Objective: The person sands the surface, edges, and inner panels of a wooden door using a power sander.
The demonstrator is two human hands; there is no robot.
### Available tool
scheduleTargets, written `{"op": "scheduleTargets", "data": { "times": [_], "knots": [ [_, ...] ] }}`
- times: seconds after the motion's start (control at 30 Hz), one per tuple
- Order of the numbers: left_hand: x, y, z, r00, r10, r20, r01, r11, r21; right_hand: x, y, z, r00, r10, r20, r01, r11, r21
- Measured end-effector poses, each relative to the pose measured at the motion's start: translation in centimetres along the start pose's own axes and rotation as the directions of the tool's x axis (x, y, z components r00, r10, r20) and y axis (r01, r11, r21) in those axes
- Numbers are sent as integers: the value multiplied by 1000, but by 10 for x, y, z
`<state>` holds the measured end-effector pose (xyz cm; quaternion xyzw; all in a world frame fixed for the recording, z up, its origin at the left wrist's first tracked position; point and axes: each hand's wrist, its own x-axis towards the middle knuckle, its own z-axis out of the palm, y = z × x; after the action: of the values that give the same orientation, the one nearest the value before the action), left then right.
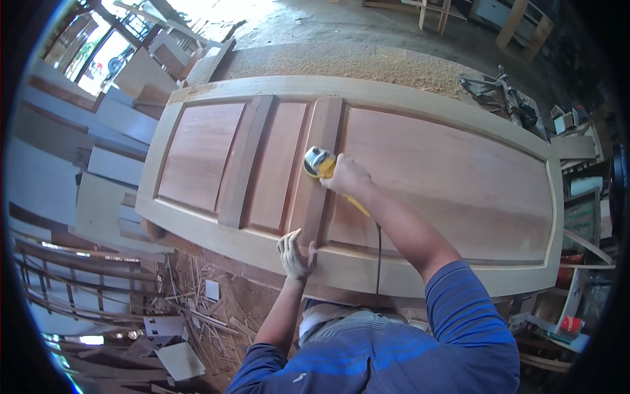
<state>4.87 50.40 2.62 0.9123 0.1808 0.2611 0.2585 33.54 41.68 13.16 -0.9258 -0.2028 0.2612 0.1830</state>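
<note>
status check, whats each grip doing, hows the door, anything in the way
Right grip closed on yellow power tool, over a crosspiece of the panelled door; left grip open at near edge. Door lying flat. Dark cord crosses near edge, clear of left grip.

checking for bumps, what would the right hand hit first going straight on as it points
Probably the leftmost crosspiece, beyond the narrow panel, with the yellow power tool leading; depth is hard to judge.
</note>
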Motion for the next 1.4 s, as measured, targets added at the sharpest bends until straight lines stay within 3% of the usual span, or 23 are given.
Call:
{"op": "scheduleTargets", "data": {
  "times": [0.1,0.13,0.2,0.3,0.47,0.53,0.67,0.73,0.8,0.87,1.23,1.4],
  "knots": [
    [-24,26,-3,986,-158,50,165,962,-218,-57,3,32,992,-104,73,107,994,-36],
    [-29,40,-5,940,-306,149,340,875,-345,-75,1,42,987,-132,92,137,989,-49],
    [-42,61,-8,774,-502,387,632,572,-522,-110,-1,61,975,-182,128,192,979,-66],
    [-60,69,-14,666,-531,523,646,59,-761,-152,-12,88,952,-248,179,263,963,-62],
    [-74,56,-56,480,-722,498,699,-28,-715,-186,-53,137,899,-341,275,379,921,-94],
    [-78,40,-73,420,-771,479,706,-53,-706,-181,-70,165,880,-418,223,440,896,-54],
    [-54,-35,-104,396,-788,471,670,-103,-736,-160,-145,189,870,-431,240,440,898,15],
    [-29,-57,-114,467,-764,445,614,-83,-785,-139,-178,200,869,-446,215,442,894,72],
    [-4,-75,-117,494,-778,388,551,-65,-832,-116,-197,202,873,-453,182,459,888,13],
    [21,-96,-114,477,-756,447,596,-96,-798,-94,-218,184,894,-382,233,406,912,-63],
    [188,-128,-49,517,-578,631,701,-136,-700,40,-228,104,983,-161,90,174,970,-168],
    [248,-138,-15,548,-496,674,756,-51,-652,87,-227,73,998,-67,12,68,984,-166]
  ]
}}
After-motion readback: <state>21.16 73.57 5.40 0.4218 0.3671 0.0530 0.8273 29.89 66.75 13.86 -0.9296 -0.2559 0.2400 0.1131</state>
